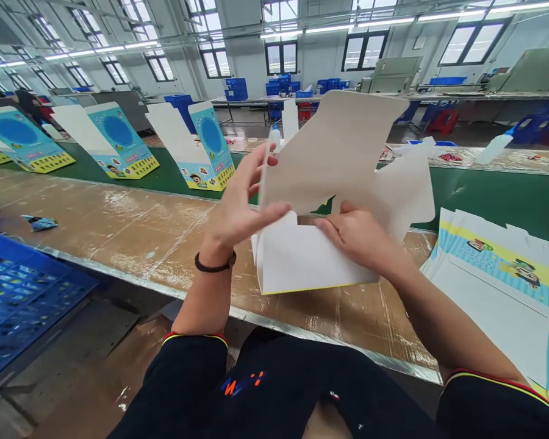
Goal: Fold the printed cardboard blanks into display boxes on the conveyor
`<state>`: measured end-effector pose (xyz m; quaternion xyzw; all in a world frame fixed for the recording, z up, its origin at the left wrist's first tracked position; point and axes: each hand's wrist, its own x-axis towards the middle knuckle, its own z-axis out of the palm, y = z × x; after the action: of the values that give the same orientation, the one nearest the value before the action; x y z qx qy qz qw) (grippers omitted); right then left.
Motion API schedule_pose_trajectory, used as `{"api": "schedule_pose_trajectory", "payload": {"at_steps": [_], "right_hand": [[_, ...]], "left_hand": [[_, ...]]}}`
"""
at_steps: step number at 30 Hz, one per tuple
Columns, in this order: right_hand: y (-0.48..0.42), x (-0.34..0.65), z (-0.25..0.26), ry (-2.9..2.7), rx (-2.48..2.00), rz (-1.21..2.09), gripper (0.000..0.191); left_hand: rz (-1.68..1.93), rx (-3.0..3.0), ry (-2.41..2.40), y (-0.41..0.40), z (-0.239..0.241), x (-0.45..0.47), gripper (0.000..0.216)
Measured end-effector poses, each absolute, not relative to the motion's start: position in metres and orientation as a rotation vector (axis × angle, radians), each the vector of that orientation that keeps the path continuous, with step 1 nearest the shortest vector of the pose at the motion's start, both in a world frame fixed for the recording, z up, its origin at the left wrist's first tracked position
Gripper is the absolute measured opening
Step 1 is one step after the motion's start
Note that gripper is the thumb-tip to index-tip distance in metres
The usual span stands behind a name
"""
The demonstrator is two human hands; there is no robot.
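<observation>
A partly folded cardboard box (315, 259) is in front of me, its plain white and grey-beige inner faces showing and its large flap (343, 146) raised. My left hand (247, 201) is at the box's left side, thumb and fingers spread around the upright panel edge. My right hand (359, 238) presses on the box's near wall, fingers curled over its top edge, with some fingertips hidden inside. Another flap (407, 189) sticks out on the right, slightly blurred.
Several blue-and-yellow boxes (213, 146) stand on the green belt (174, 160) to the left. Flat printed sheets (494, 305) lie stacked at right. A white bottle (496, 146) leans beyond the belt. A blue crate (27, 299) is at lower left; a small wrapper-like piece (39, 222) lies nearby.
</observation>
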<state>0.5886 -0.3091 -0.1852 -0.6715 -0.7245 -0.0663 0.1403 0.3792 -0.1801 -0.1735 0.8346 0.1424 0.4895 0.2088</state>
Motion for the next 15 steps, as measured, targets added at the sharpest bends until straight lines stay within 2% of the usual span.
{"api": "schedule_pose_trajectory", "payload": {"at_steps": [5,8,13,15], "right_hand": [[-0.295,0.57,-0.195,-2.259,-2.183,0.157,0.053],[-0.289,0.568,-0.197,-2.337,-2.15,0.208,0.055],[-0.277,0.569,-0.199,-2.44,-2.099,0.219,0.061],[-0.272,0.571,-0.201,-2.443,-2.103,0.231,0.061]], "left_hand": [[1.121,2.326,0.495,-0.175,-0.219,0.374,0.111],[1.058,2.104,0.349,-0.174,-0.237,0.366,0.117],[1.282,1.779,0.448,-0.177,-0.241,0.373,0.081],[1.344,1.804,0.548,-0.17,-0.24,0.38,0.075]]}}
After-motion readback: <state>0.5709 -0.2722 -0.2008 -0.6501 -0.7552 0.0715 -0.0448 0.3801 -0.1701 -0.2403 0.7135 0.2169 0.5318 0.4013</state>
